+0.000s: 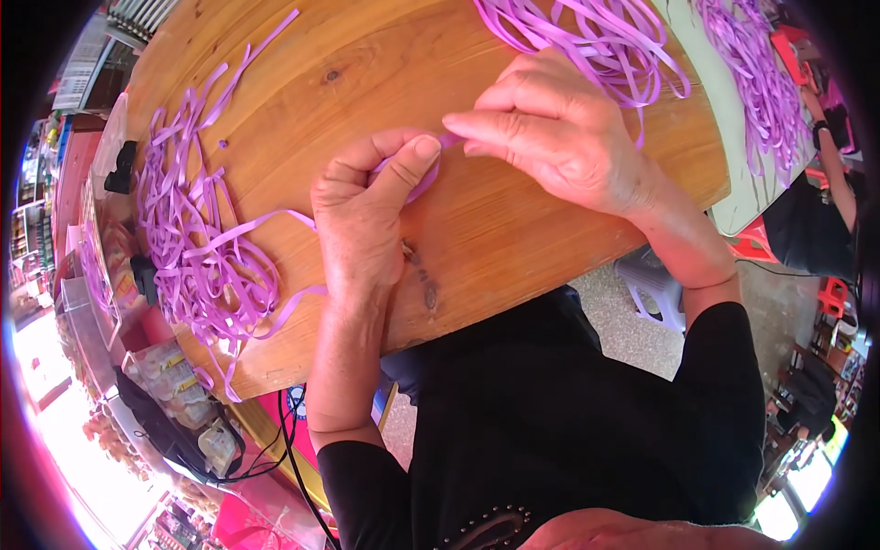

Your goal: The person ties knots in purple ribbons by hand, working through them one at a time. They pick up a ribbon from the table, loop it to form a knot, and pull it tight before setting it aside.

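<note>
A narrow purple ribbon (pixel 423 188) is stretched between my two hands above the wooden table (pixel 513 238). My left hand (pixel 371 183) is closed round it, thumb pressed against the bent forefinger, and a loop of the ribbon hangs beside the thumb. Just to the right, my right hand (pixel 559 133) pinches the ribbon's other part between thumb and fingertips; the fingers hide the very end. Left of my left wrist lies a loose tangle of purple ribbons (pixel 197 238), with strands running toward that hand. Another bundle of purple ribbons (pixel 596 37) lies behind my right hand.
On a pale table (pixel 733 197) at the right rests more purple ribbon (pixel 756 82), with another person's arm (pixel 832 170) beyond it. A pale plastic stool (pixel 653 284) stands under the table's near edge. Black cables (pixel 291 431) hang at the lower left.
</note>
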{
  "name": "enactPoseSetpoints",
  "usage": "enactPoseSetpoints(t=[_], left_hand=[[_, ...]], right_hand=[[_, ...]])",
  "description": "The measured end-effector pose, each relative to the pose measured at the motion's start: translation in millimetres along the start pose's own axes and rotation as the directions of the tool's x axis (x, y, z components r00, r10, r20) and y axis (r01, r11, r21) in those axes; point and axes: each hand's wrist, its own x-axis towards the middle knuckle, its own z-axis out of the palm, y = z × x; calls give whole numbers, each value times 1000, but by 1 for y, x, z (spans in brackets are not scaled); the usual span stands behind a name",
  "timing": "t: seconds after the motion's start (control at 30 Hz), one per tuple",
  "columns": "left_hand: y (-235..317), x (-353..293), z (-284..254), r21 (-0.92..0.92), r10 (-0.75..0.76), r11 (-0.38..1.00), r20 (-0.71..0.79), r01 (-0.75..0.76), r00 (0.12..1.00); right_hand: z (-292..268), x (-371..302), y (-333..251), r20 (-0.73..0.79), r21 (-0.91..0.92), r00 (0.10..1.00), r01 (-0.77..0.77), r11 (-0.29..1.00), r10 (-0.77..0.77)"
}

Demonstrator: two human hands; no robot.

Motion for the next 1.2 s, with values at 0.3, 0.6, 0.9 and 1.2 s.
enactPoseSetpoints(t=[0.3,0.6,0.9,1.2], left_hand=[[5,-5,3,-37,-19,999,19,19,1000],[2,6,-11,429,219,866,133,-256,967],[1,10,-3,286,185,937,85,-202,979],[-7,-4,19,-119,100,989,67,-92,993]], right_hand=[[6,-1,-4,-20,-71,998,66,995,-68],[-3,4,-6,-3,-16,998,-69,997,69],[-12,6,-8,404,567,826,-563,601,392],[0,4,-12,347,809,794,-523,268,500]])
